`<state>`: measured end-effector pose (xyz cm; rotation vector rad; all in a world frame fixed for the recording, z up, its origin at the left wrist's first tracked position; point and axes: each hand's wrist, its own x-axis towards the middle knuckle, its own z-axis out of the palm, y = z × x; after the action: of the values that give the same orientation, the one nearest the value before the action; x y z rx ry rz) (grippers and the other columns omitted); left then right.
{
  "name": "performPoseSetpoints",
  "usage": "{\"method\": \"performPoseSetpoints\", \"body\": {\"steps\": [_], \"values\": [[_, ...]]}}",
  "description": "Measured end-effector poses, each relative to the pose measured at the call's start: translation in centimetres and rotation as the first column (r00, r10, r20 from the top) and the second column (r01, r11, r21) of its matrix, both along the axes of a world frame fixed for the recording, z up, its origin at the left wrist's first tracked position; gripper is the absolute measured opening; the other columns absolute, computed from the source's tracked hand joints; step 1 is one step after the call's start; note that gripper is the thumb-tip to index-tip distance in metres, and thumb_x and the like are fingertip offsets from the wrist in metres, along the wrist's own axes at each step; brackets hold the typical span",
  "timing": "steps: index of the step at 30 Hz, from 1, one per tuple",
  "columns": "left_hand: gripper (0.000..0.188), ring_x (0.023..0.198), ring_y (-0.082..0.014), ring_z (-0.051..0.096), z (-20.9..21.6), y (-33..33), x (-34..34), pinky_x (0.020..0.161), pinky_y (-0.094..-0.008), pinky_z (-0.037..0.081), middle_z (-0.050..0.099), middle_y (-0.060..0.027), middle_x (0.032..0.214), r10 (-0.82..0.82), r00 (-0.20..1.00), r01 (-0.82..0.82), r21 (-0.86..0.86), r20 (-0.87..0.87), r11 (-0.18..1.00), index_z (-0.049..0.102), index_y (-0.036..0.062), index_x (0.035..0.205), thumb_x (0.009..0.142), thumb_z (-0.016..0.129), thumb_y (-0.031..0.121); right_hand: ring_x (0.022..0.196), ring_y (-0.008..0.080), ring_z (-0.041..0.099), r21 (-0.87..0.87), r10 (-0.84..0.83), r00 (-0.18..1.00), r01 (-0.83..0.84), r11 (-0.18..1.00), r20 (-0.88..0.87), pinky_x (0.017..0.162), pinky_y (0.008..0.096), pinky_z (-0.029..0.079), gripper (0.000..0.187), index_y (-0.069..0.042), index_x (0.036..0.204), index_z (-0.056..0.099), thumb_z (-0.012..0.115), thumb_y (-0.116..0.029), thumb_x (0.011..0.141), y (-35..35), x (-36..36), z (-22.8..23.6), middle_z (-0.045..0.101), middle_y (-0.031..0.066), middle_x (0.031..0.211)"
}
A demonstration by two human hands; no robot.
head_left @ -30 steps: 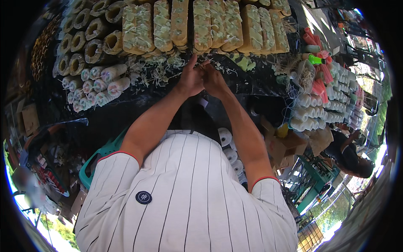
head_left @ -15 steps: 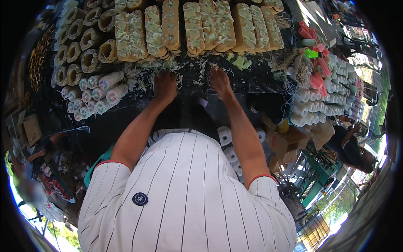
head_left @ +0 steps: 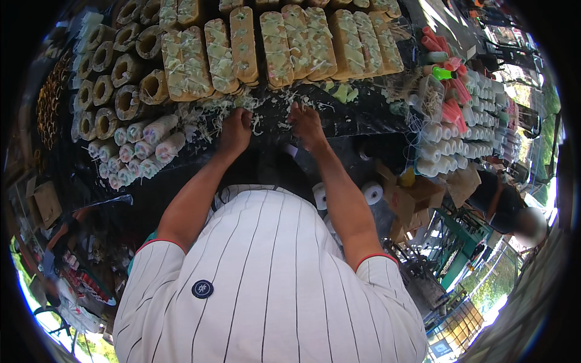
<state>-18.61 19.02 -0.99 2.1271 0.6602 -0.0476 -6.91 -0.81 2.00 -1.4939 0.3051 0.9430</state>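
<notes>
My left hand (head_left: pixel 234 132) rests at the near edge of the black-covered table, its fingers curled in beside a heap of pale string and paper shreds (head_left: pixel 209 112). A little to the right, my right hand (head_left: pixel 309 127) has its fingers bent together among more thin shreds. Whether either hand pinches a strand is too small to make out. Just beyond both hands stand rows of long tan blocks (head_left: pixel 244 45), many with pale green paper pieces and string on top. A torn pale green scrap (head_left: pixel 344 93) lies right of my right hand.
Hollow brown tubes (head_left: pixel 127 101) and white-pink wrapped rolls (head_left: pixel 160 128) are stacked at left. White rolls (head_left: pixel 431 151), pink tubes (head_left: pixel 454 112) and a bright green object (head_left: pixel 443 73) crowd the right. Below are a cardboard box (head_left: pixel 417 202) and thread cones (head_left: pixel 372 193). Another person (head_left: pixel 502 202) is at far right.
My right hand has shifted left, closer to my left hand, and now touches the shreds. My left hand stays near the same heap. The whole view has tilted slightly.
</notes>
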Motion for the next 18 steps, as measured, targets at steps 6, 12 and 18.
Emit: {"method": "performPoseSetpoints", "body": {"steps": [6,12,18], "values": [[0.022,0.057,-0.0092,0.055,3.2,-2.4,2.7,0.049,-0.0284,0.041,0.059,-0.0001,0.072,-0.022,0.995,-0.046,-0.665,-0.094,0.746,0.067,0.0027,0.102,0.108,0.061,0.023,0.059,0.0104,0.052,0.013,0.026,0.991,-0.028,1.000,0.128,0.050,0.0290,0.041,0.025,-0.005,0.095,0.066,0.062,-0.027,0.108,3.8,-2.1,0.7,0.062,0.0023,0.077],[0.025,0.059,-0.0100,0.057,2.7,-2.2,2.8,0.050,-0.0280,0.042,0.059,0.0003,0.071,-0.148,0.983,0.036,-0.681,-0.108,0.732,0.067,0.0043,0.093,0.107,0.064,0.024,0.061,0.0112,0.051,0.086,-0.136,0.979,0.124,0.989,0.149,0.056,0.0310,0.042,0.033,-0.007,0.089,0.062,0.056,-0.030,0.112,4.1,-2.8,0.4,0.059,0.0006,0.074],[0.016,0.068,-0.0347,0.068,3.1,-2.6,3.4,0.062,-0.0456,0.052,0.067,-0.0166,0.076,-0.375,0.907,0.392,-0.056,0.189,0.918,0.067,0.0028,0.085,0.093,0.071,0.016,0.067,0.0119,0.054,-0.182,-0.135,0.978,0.163,0.970,0.157,0.059,0.0340,0.044,0.041,-0.007,0.084,0.061,0.054,-0.035,0.113,4.4,-2.5,-0.7,0.059,0.0011,0.074]]}}
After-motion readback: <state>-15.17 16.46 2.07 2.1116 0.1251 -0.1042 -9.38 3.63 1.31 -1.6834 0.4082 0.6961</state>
